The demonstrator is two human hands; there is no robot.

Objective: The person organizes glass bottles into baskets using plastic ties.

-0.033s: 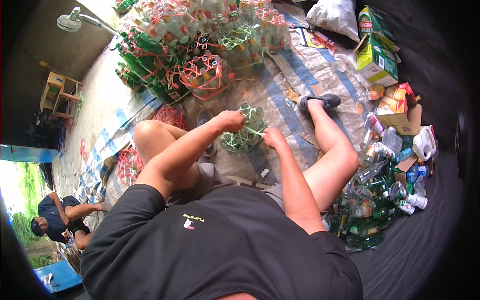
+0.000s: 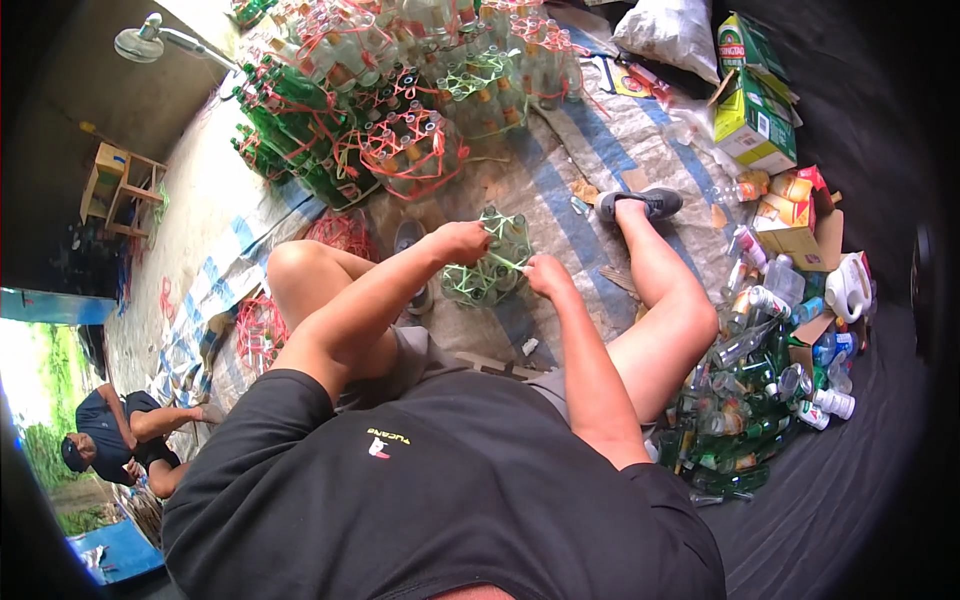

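Note:
A bundle of clear glass bottles [image 2: 482, 288] stands on the ground sheet between my legs, wrapped in light green plastic cord. My left hand [image 2: 464, 242] is closed at the left side of the bundle, over the bottle tops. At its right side, my right hand [image 2: 546, 275] pinches the cord. A length of green plastic cord [image 2: 508, 263] runs taut across the bottle tops from one hand to the other. My hands partly hide the bottles, and the left fingertips are hard to see.
Tied bottle bundles [image 2: 410, 150] crowd the far side. Red cord heaps [image 2: 262, 330] lie left. Loose bottles [image 2: 740, 400] pile up on the right, near cartons [image 2: 755, 130] and a white sack [image 2: 665, 38]. Another person [image 2: 125, 435] sits far left. Striped sheeting [image 2: 585, 200] covers the ground.

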